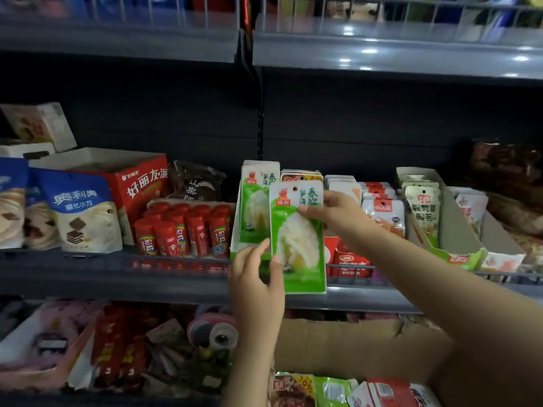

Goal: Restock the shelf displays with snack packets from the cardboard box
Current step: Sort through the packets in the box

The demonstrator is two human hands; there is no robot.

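blue biscuit pouches: far left of shelf, upright
red pie carton: behind them
red candy tubes: packed against the shelf's front rail
left hand: fingers pinching lower left edge of green bamboo-shoot packet
packet: upright, in front of green display tray with matching packets
right hand: grips packet's upper right corner
right neighbours: white-red sachets, tilted display carton
cardboard box: below shelf edge, packets inside
headroom: open dark gap above the products
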